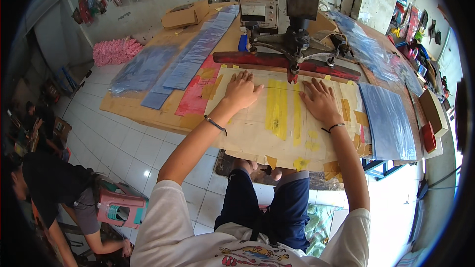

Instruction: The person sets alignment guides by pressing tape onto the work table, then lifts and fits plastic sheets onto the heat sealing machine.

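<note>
A large cream board (242,131) patched with yellow and brown tape lies in front of me, its far edge close to a red press bar (237,59). My left hand (242,91) rests on the board's far left part, fingers stretched toward the bar. On the far right part lies my right hand (320,101), palm down with the fingers apart. Neither hand holds anything. The bar hangs from a dark metal press head (297,44). What lies beneath the board is hidden.
Bluish clear plastic sheets (198,49) cover the table at left, and another stack (387,121) lies at right. A cardboard box (185,14) and a control box (258,2) stand behind. Another person (57,193) bends beside a pink stool (118,205) at lower left.
</note>
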`<action>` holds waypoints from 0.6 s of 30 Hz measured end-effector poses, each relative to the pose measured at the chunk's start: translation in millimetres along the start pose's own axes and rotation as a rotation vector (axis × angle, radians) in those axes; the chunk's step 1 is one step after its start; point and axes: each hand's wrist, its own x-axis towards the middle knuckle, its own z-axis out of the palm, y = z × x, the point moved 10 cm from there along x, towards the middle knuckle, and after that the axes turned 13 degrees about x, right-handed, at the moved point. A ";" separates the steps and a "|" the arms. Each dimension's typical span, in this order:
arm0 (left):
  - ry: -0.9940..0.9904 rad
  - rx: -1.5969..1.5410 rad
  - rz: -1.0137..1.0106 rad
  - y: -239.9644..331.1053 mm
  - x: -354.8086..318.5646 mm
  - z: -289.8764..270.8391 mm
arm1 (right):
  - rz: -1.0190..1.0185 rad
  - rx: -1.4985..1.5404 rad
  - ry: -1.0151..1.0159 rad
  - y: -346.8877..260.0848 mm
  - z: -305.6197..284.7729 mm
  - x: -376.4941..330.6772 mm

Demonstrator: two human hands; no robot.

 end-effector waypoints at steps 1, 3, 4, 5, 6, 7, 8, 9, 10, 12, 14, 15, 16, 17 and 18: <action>0.043 -0.005 -0.017 -1.5 -1.9 -1.6 | 0.005 0.003 -0.006 1.3 0.7 0.7; 0.078 0.005 -0.023 -3.8 -0.1 -0.2 | -0.010 -0.006 0.068 3.1 -5.5 2.0; 0.121 0.016 -0.031 -6.4 0.0 -1.9 | -0.007 0.000 0.062 6.3 -2.9 3.0; 0.112 0.018 -0.033 -9.1 -1.6 2.1 | -0.041 0.032 0.058 7.0 0.0 3.6; 0.116 0.018 -0.037 -9.5 -1.0 1.4 | -0.074 0.059 0.059 7.3 -1.2 4.0; 0.120 0.018 -0.042 -9.9 -0.8 0.8 | -0.071 0.060 0.056 11.3 -2.2 3.1; 0.116 0.017 -0.041 -9.5 -0.3 0.9 | -0.083 0.095 0.044 14.1 -2.7 1.7; 0.088 0.007 -0.039 -6.9 -0.8 -1.3 | -0.090 0.129 0.033 16.1 -3.0 -1.2; 0.059 -0.004 -0.037 -4.7 -0.8 -1.5 | -0.081 0.129 0.031 19.9 -2.9 -2.0; 0.084 -0.004 -0.031 -7.3 1.3 -1.8 | -0.088 0.150 0.074 22.1 -8.4 -1.3; 0.107 -0.004 -0.029 -12.6 0.6 0.3 | -0.078 0.151 0.088 19.3 -6.4 0.7; 0.140 -0.012 -0.034 -16.2 2.1 -1.0 | -0.077 0.147 0.111 18.3 -8.5 2.2; 0.175 -0.021 -0.039 -18.9 2.3 -2.1 | -0.071 0.145 0.111 20.7 -7.0 2.7; 0.158 -0.013 -0.032 -19.1 2.6 1.9 | -0.064 0.134 0.115 23.2 -4.7 3.1; 0.157 -0.013 -0.031 -19.3 2.4 2.9 | -0.060 0.124 0.118 23.5 -3.8 3.6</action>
